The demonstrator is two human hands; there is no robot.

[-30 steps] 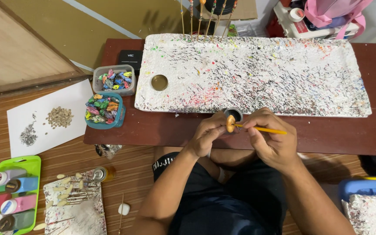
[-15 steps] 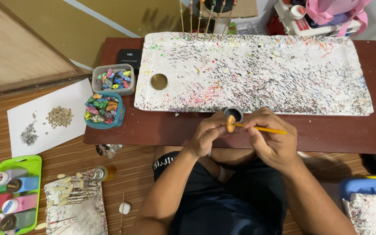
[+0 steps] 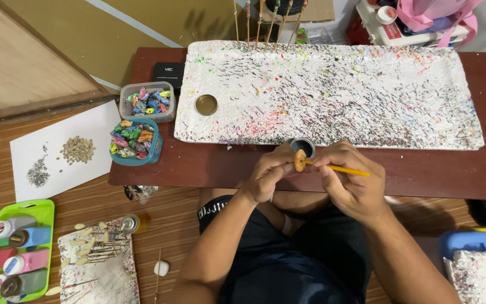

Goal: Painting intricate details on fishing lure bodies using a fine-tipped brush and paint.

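Two hands meet over near edge of tabletop [image 3: 423, 174]. Left hand [image 3: 270, 173] fingers clamped on small orange-brown shell [image 3: 299, 161], held upright just in front of small dark paint pot [image 3: 302, 147]. Right hand [image 3: 349, 183] fingers pinched together on yellow paintbrush [image 3: 341, 168]; brush long axis runs near level, tip pointing left, touching shell. Shell lies left of right fingers, between both hands. Beyond: paint-speckled white foam board [image 3: 333, 95], gold lid [image 3: 206, 104], two tubs of painted shells [image 3: 136, 141].
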